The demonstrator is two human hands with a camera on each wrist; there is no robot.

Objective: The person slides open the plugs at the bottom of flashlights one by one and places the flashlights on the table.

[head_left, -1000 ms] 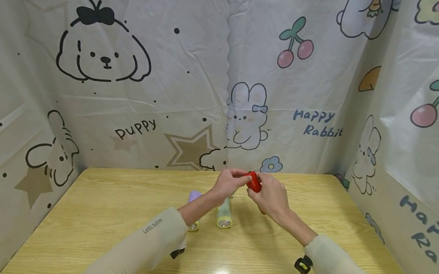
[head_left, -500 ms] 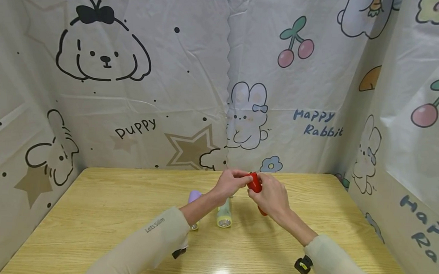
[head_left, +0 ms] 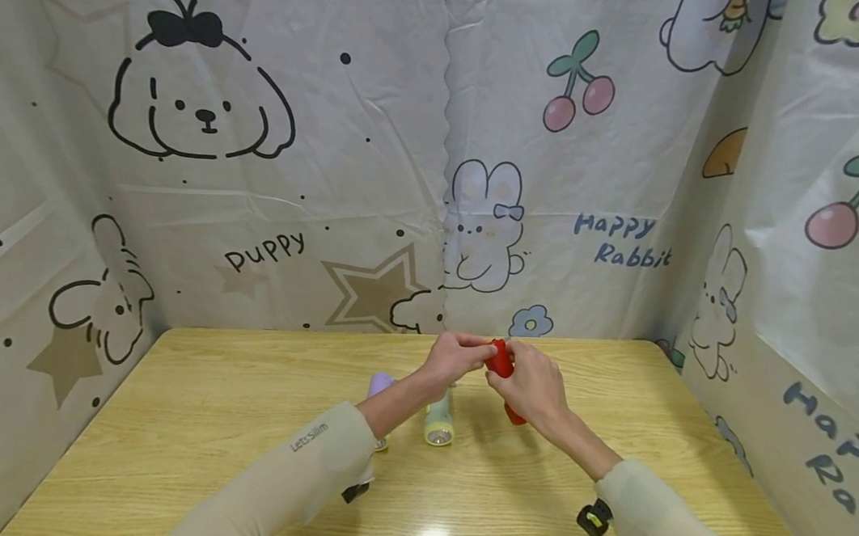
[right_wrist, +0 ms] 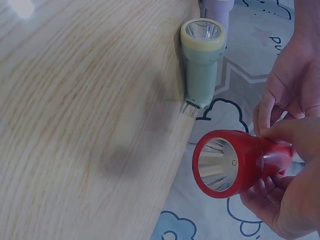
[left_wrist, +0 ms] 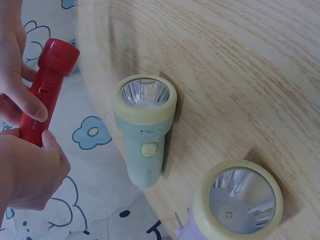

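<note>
Both hands hold a red flashlight (head_left: 500,359) above the far part of the table. My right hand (head_left: 533,383) wraps its body, and in the left wrist view its thumb lies along the barrel below the red switch (left_wrist: 47,84). My left hand (head_left: 456,362) pinches the tail end between thumb and fingers. The clear lens (right_wrist: 218,165) faces back toward me in the right wrist view. A pale green flashlight (head_left: 439,418) with a cream rim lies on the table below the hands. Beside it lies a purple flashlight (head_left: 381,383), partly hidden by the left forearm.
The light wood table (head_left: 246,420) ends at a printed cloth wall (head_left: 376,176) just beyond the hands. More cloth hangs on both sides. Two thin metal prongs (right_wrist: 190,108) stick out of the green flashlight's tail.
The left hand and forearm have shifted slightly right. The red flashlight has turned a little in the grip, and more of its front end shows below the right hand.
</note>
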